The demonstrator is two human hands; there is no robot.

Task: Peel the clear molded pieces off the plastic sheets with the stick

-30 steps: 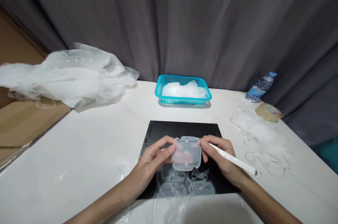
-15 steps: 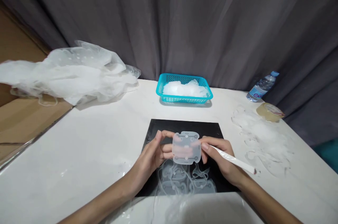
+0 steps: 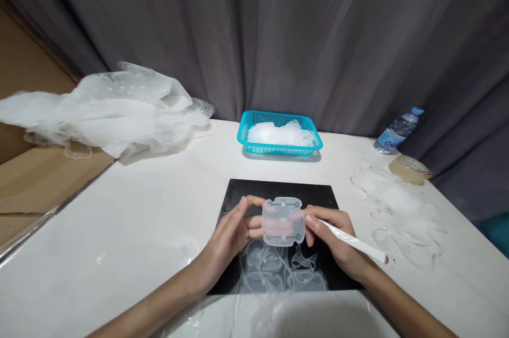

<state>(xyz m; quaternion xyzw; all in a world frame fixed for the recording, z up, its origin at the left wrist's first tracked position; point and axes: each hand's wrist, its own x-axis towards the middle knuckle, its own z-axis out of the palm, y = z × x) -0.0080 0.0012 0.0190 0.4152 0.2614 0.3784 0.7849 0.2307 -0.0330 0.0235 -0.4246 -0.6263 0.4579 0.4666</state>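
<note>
A translucent, rounded-square silicone piece (image 3: 283,229) with small holes and slots is held up over a black mat (image 3: 318,193). My left hand (image 3: 237,226) supports it from the left, its fingers showing through from behind. My right hand (image 3: 332,229) touches its right edge and also grips a white pen-like tool (image 3: 353,242) that slants down to the right; the tool's tip is hidden at the fingers. Below, more translucent pieces (image 3: 262,280) with thin trimmed strips (image 3: 304,261) lie on the mat.
Behind the mat stands a turquoise basket (image 3: 280,150) of translucent pieces. On the right are a water bottle (image 3: 398,131), a tape roll (image 3: 409,170) and a heap of clear scraps (image 3: 405,205). A large pile of translucent sheets (image 3: 119,115) rests at the left by a cardboard box (image 3: 51,179).
The whole view has shifted slightly, so things appear a little farther right. Both hands keep their hold on the piece and the tool.
</note>
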